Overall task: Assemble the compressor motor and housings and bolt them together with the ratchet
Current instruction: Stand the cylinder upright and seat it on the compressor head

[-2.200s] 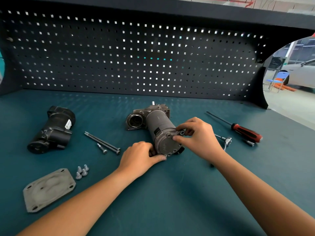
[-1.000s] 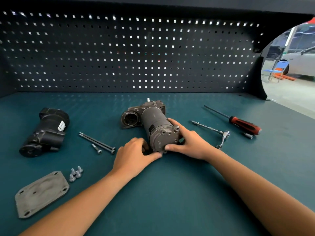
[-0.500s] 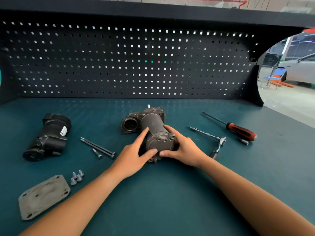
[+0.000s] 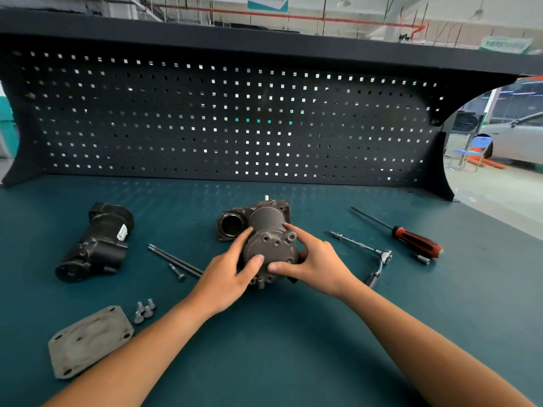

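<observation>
Compressor motor (image 4: 269, 245) is lying on its side around the middle of the bench (image 4: 279, 362), end cap facing me. Its far end is in the grey housing (image 4: 232, 226), the one with the open round port. The pegboard (image 4: 205, 121) closes off the back.

My grip is closed on the end cap from both sides. Left hand (image 4: 226, 277) is wrapped round the left edge and right hand (image 4: 317, 265) round the right, with both thumbs on the face.

I reckon this is the seating step. I'd push straight along the motor's axis and twist the can so the bolt holes in the cap line up with the housing. If it's cocked, the long bolts will probably bind.

For room, the near side of the bench in front of me is the best spot to work. The black housing (image 4: 94, 245) sits well off to the left, and the cover plate (image 4: 88, 342) is near the front left.

On the right are the red-handled screwdriver (image 4: 411, 237) and, nearer, the ratchet (image 4: 364, 248), an easy reach for my right hand. The long bolts (image 4: 176, 259) are just beside my left wrist, so a careless sweep could roll them. The short bolts (image 4: 144, 311) are bunched by the plate's corner.
</observation>
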